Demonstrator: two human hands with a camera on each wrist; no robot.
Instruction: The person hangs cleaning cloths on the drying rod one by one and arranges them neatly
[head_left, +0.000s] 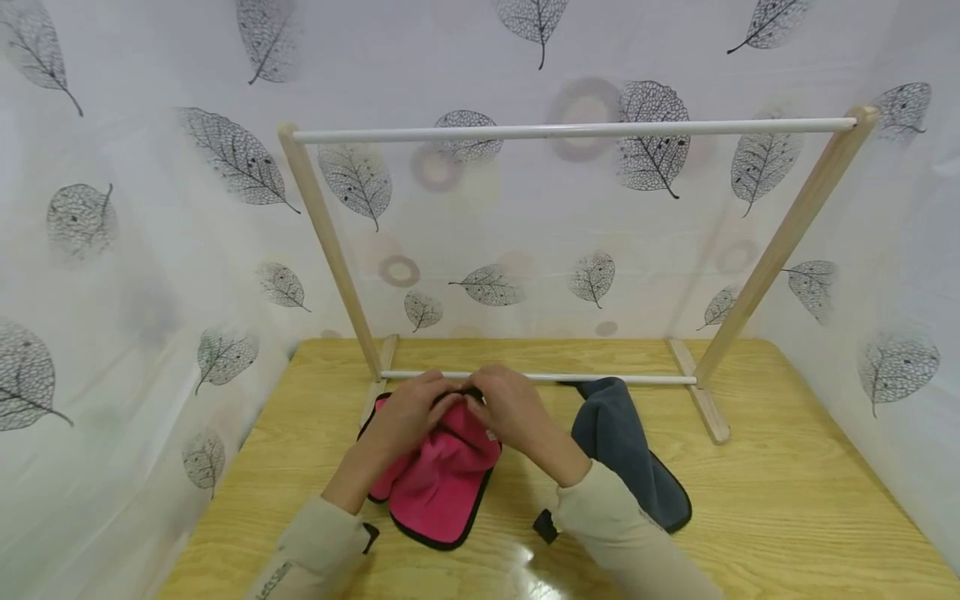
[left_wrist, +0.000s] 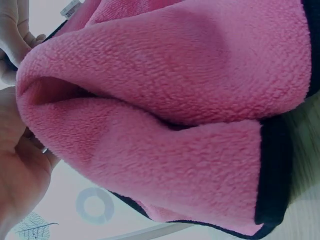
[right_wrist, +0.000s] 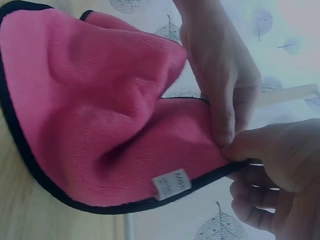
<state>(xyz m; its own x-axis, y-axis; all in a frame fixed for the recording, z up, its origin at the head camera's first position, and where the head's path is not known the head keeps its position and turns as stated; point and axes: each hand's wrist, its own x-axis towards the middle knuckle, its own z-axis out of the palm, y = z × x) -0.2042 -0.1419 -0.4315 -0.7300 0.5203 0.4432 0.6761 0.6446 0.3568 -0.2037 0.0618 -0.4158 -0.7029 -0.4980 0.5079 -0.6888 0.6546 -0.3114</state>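
Observation:
A pink fleecy towel [head_left: 442, 492] with black edging hangs in folds from both hands, its lower part near the tabletop. My left hand [head_left: 408, 417] pinches its upper edge, thumb against the cloth. Close beside it, my right hand [head_left: 517, 408] grips the same edge; the fingertips nearly meet. In the right wrist view a white label [right_wrist: 172, 184] shows on the towel's border near the right fingers [right_wrist: 255, 145]. Folds of pink cloth [left_wrist: 165, 65] fill most of the left wrist view. To the right of the hands, a dark grey towel [head_left: 618, 442] lies crumpled, partly behind the right forearm.
Behind the hands stands a rack with a white top rail [head_left: 570, 131], wooden posts [head_left: 787, 242] and a white lower bar [head_left: 622, 379]. It rests on a wood-grain table [head_left: 780, 500]. Leaf-printed white sheeting [head_left: 150, 250] surrounds the table. Dark strap ends [head_left: 546, 527] show near both sleeves.

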